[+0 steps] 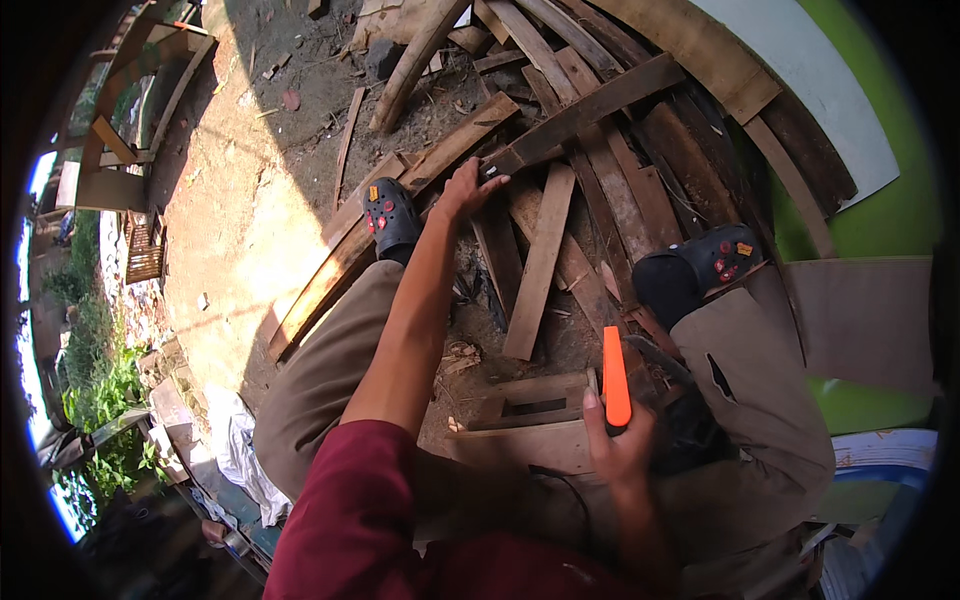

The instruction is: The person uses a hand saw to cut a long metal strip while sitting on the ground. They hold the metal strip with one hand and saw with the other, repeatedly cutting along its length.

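My left hand (463,193) reaches forward between my knees and closes round the near end of a dark wooden plank (590,112). That plank slants up to the right over other boards, and a small pale spot shows beside my thumb. Lower right, my right hand (622,445) is wrapped round a tool with a bright orange, tapered part (615,380) pointing away from me. Its working end cannot be made out. Just ahead of this hand is a low wooden piece with a slot (525,448).
Loose boards (540,265) lie in a pile between my shoes, the left one (392,215) and right one (715,262). A long plank (325,285) slants beside my left leg. White and green sheets (835,110) curve along the right. Sunlit ground (225,190) lies left.
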Available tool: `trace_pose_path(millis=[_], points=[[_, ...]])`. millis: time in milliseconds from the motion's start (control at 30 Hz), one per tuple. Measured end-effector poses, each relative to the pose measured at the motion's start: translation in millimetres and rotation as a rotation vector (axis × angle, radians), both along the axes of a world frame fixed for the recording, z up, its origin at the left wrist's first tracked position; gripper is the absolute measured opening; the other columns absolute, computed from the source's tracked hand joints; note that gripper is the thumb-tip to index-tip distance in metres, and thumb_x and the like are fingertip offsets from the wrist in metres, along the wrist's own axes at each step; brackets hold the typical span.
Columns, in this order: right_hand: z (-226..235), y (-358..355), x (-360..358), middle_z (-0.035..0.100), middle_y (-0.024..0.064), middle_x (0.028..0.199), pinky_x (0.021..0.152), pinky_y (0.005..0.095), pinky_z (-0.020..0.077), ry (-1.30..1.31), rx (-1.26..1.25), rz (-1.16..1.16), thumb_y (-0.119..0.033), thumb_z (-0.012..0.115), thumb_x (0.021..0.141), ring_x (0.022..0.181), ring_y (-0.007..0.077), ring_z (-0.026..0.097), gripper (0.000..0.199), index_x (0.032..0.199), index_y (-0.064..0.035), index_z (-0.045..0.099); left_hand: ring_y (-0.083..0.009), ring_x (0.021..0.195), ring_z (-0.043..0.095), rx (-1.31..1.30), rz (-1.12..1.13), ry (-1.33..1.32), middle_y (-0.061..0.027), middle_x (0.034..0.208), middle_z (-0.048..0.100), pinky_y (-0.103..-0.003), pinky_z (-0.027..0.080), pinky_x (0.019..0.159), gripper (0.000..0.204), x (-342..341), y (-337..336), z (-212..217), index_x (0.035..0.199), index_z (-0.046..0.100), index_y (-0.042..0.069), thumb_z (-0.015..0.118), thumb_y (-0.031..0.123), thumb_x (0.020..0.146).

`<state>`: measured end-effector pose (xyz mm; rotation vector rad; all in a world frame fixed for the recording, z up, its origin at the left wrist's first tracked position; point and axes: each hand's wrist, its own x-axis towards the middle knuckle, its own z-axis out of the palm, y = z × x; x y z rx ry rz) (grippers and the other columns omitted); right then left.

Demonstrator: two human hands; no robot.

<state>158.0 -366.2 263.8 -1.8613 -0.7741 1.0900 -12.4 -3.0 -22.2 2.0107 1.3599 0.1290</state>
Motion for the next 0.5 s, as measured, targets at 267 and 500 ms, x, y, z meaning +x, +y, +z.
trace_pose_path(millis=[267, 500], points=[[-19.8, -5.0, 4.4, 0.062, 0.0174, 0.068, 0.058, 0.0349, 0.0482, -0.053, -0.026, 0.084, -0.017, 0.072, 0.092, 0.058, 0.0231, 0.064, 0.022, 0.087, 0.0025, 0.064, -0.0419, 0.106, 0.057, 0.443, 0.309, -0.118, -0.0249, 0.113, 0.056, -0.049, 0.049, 0.09, 0.063, -7.2, -56.9, 7.1, 0.115, 0.058, -0.003, 0.082, 0.044, 0.081], [-24.2, -2.5, -0.7, 0.063, 0.0182, 0.069, 0.061, 0.0371, 0.0491, -0.103, -0.024, 0.107, -0.02, 0.072, 0.093, 0.062, 0.0272, 0.066, 0.025, 0.088, 0.003, 0.064, -0.0351, 0.124, 0.051, 0.197, 0.169, 0.35, -0.0194, 0.134, 0.052, -0.049, 0.044, 0.103, 0.059, -76.5, -237.0, -19.6, 0.139, 0.05, 0.008, 0.072, 0.014, 0.084]])
